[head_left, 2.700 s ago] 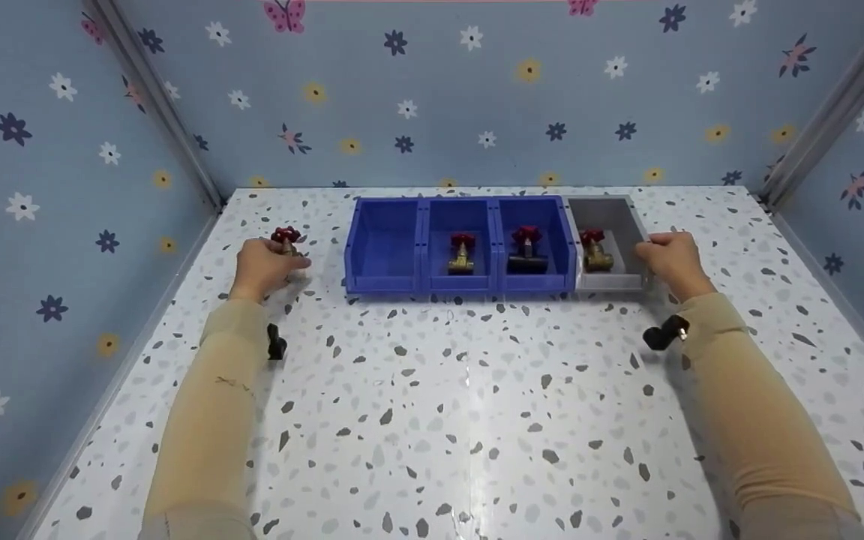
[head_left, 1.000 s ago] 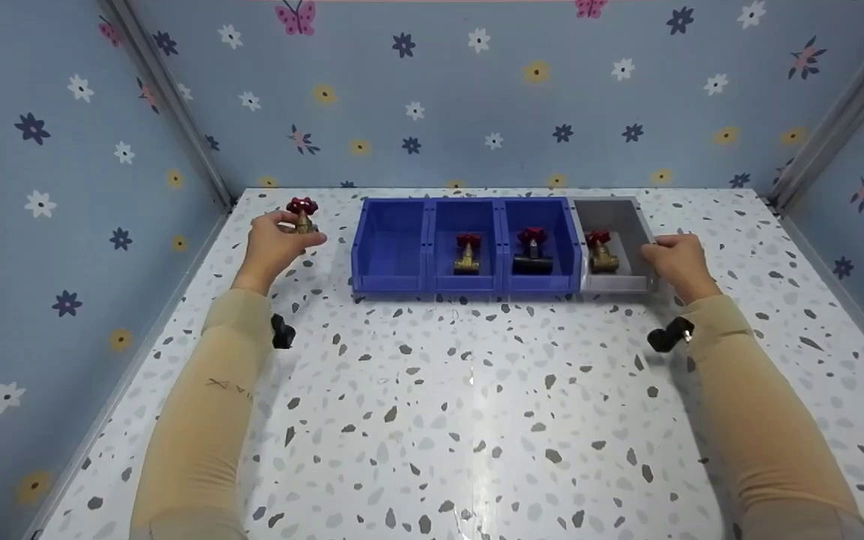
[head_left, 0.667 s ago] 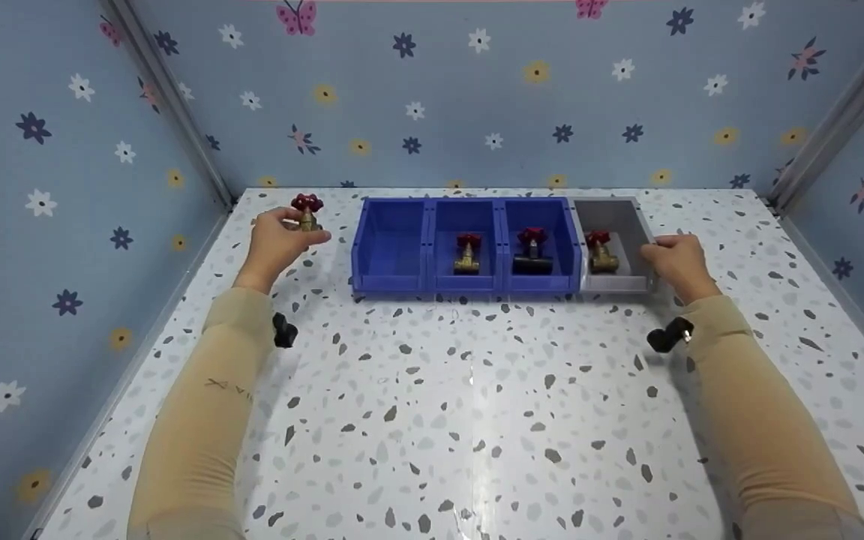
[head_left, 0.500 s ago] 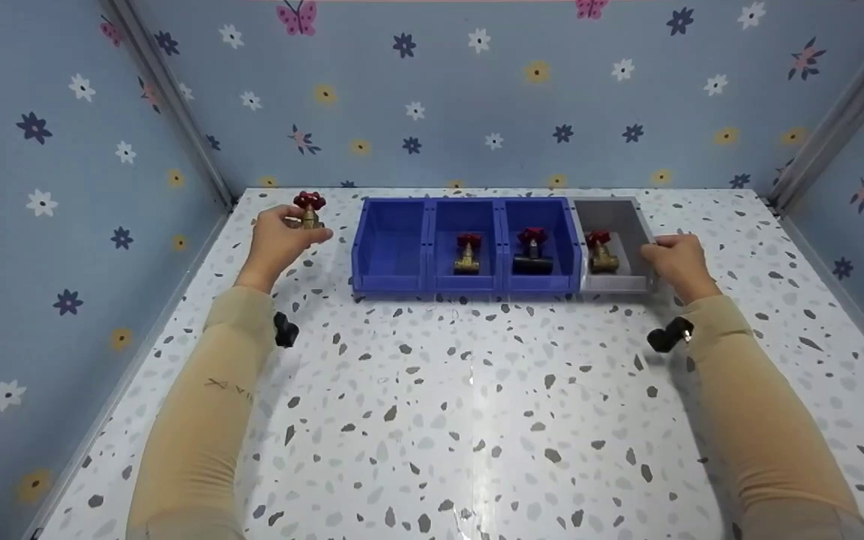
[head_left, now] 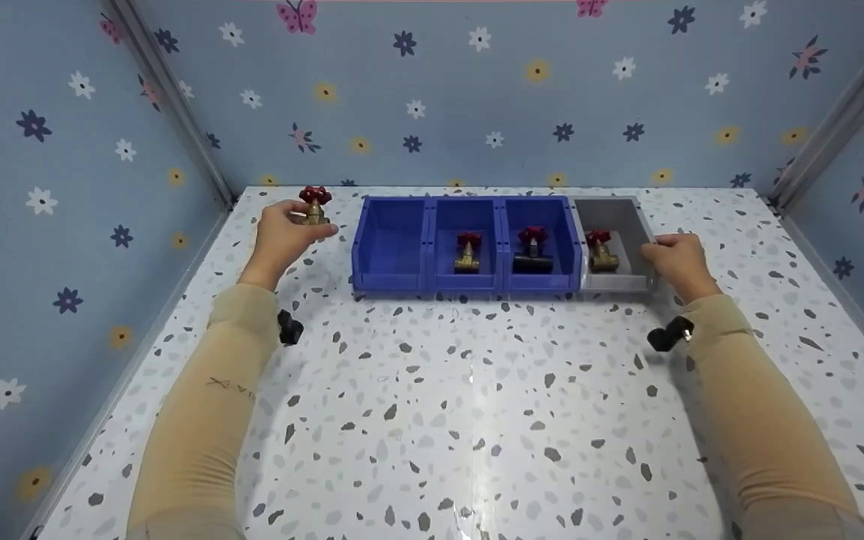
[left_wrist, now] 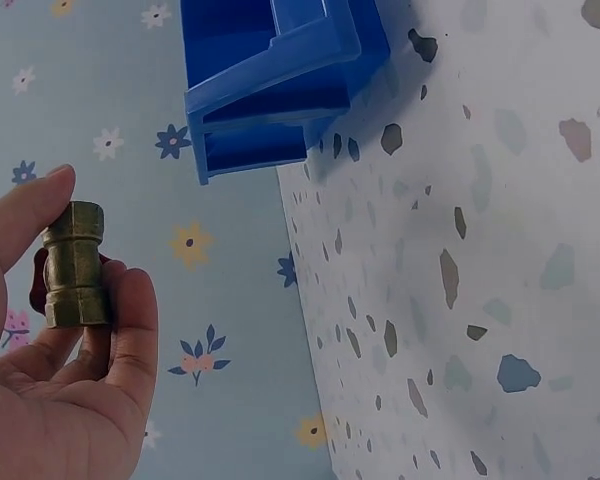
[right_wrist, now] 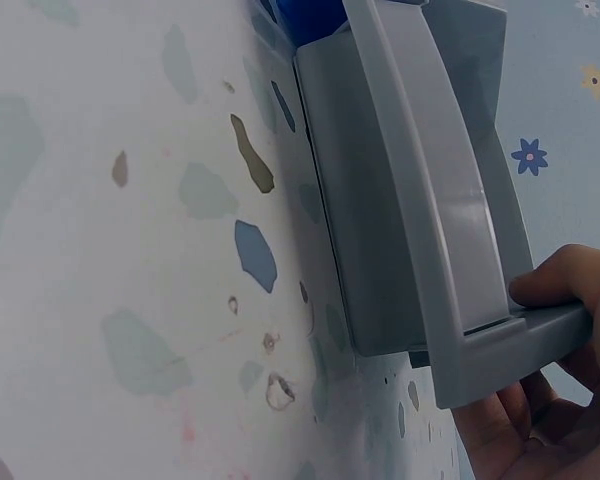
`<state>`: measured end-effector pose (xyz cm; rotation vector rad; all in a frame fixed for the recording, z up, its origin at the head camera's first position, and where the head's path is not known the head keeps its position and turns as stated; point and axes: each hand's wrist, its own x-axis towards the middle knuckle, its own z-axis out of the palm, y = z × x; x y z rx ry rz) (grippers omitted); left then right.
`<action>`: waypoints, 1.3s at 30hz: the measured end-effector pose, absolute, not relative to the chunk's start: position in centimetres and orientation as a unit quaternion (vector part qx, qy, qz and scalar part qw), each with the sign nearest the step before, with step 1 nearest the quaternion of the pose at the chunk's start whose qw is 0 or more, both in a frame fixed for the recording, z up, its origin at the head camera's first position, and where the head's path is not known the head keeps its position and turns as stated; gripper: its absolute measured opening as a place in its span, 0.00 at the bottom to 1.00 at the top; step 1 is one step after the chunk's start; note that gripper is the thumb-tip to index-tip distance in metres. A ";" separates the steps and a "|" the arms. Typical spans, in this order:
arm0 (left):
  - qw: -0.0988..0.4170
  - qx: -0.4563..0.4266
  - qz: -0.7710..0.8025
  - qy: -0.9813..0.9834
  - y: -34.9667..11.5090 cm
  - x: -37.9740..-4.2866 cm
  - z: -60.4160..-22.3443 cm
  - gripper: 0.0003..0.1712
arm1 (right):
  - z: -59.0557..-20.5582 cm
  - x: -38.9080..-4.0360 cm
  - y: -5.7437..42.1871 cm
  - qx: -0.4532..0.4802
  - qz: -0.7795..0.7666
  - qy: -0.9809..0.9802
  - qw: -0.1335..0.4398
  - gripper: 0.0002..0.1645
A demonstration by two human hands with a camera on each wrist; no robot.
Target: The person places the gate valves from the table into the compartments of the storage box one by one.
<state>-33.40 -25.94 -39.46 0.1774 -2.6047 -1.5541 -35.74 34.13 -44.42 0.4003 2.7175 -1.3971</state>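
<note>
My left hand [head_left: 283,238] pinches a brass valve [left_wrist: 77,265] with a red handwheel [head_left: 315,195], held upright above the table left of the bins. In the left wrist view the brass body sits between thumb and fingers. My right hand [head_left: 681,264] grips the right side wall of the grey bin [right_wrist: 420,180], thumb inside and fingers outside. That bin contains a brass valve with a red wheel [head_left: 601,252]. Left of it, one blue bin holds a black-bodied valve [head_left: 532,253] and another a smaller brass valve [head_left: 467,255]. The leftmost blue bin [head_left: 391,283] has nothing in it.
The bins stand joined in a row toward the back of the speckled table [head_left: 402,420]. Flowered panels [head_left: 447,90] enclose the back and both sides. A black device is attached at each wrist, the left one [head_left: 290,328] hanging beside the sleeve.
My left hand has lifted the brass valve off the table's left side and moved it up, back and slightly right, toward the bins. My right hand keeps its grip on the grey bin.
</note>
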 end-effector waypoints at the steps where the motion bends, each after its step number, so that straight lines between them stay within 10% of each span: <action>1: 0.053 0.058 -0.512 -0.855 -25.9 -33.4 -39.4 0.36 | -44.4 -35.8 34.2 0.128 -0.452 0.882 0.030 0.36; 39: 0.069 0.039 -0.533 -0.842 -22.6 -34.2 -39.4 0.36 | -44.4 -35.7 34.2 0.122 -0.459 0.879 0.035 0.37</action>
